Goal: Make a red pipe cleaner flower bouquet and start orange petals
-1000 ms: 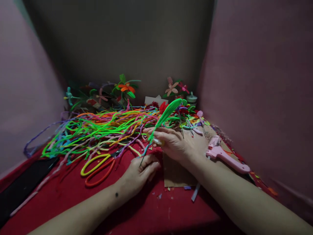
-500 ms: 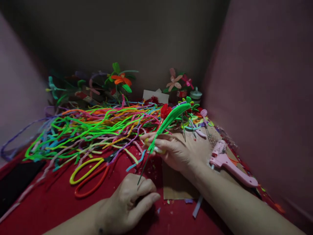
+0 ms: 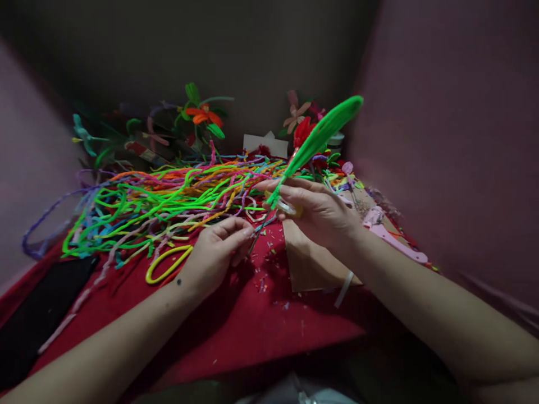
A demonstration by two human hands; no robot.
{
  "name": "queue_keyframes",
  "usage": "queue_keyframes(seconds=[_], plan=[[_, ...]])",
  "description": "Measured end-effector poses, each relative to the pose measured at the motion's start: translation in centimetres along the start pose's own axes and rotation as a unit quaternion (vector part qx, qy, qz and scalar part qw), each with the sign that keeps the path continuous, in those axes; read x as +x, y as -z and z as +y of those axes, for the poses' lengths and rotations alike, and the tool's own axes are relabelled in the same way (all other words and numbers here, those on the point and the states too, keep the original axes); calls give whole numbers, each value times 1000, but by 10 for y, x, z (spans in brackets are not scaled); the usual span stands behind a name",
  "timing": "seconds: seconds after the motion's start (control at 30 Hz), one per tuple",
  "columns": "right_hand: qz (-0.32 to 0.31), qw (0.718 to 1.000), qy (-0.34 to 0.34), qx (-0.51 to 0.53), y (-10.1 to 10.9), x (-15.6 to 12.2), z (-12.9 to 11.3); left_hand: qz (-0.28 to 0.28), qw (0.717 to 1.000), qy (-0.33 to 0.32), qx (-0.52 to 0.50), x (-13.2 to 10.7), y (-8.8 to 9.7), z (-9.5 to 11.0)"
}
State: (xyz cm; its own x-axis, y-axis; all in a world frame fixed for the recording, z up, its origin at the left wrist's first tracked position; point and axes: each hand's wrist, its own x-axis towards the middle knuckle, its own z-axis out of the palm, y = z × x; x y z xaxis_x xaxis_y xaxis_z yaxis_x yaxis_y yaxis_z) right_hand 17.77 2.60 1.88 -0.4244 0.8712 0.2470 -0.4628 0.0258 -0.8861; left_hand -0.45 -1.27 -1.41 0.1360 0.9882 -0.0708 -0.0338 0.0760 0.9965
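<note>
My right hand [image 3: 315,210] is closed round a green pipe-cleaner leaf [image 3: 322,134] on a thin dark wire stem; the leaf tilts up to the right. A small roll of tape [image 3: 288,206] sits in the same hand. My left hand [image 3: 217,252] pinches the lower end of the stem [image 3: 256,235] just above the red cloth [image 3: 261,331]. Behind both hands lies a heap of many-coloured pipe cleaners [image 3: 168,202].
Yellow and orange scissor handles [image 3: 166,268] lie left of my left hand. A brown card [image 3: 311,266] lies under my right wrist, a pink glue gun [image 3: 391,238] beyond it. Finished pipe-cleaner flowers [image 3: 202,115] stand at the back. Pink walls close in left and right.
Both hands have lifted the leaf and stem away from the cloth; the leaf now points higher to the right. My left hand moved up along the stem's end.
</note>
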Motion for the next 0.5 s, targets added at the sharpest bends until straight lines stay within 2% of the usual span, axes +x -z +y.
queue_keyframes(seconds=[0.13,0.27,0.33,0.43,0.5], plan=[[28,996,0,-85,-10,7,10,53,998,-41,-13,4,7,21],[76,994,6,-76,-19,16,25,66,992,-90,67,7,1,36],[85,994,10,-71,-21,19,31,50,987,-108,109,10,-5,37],[87,990,32,-106,-21,19,35,18,984,-97,151,16,-11,31],[95,985,52,-134,-20,18,34,22,977,-106,184,20,-12,24]])
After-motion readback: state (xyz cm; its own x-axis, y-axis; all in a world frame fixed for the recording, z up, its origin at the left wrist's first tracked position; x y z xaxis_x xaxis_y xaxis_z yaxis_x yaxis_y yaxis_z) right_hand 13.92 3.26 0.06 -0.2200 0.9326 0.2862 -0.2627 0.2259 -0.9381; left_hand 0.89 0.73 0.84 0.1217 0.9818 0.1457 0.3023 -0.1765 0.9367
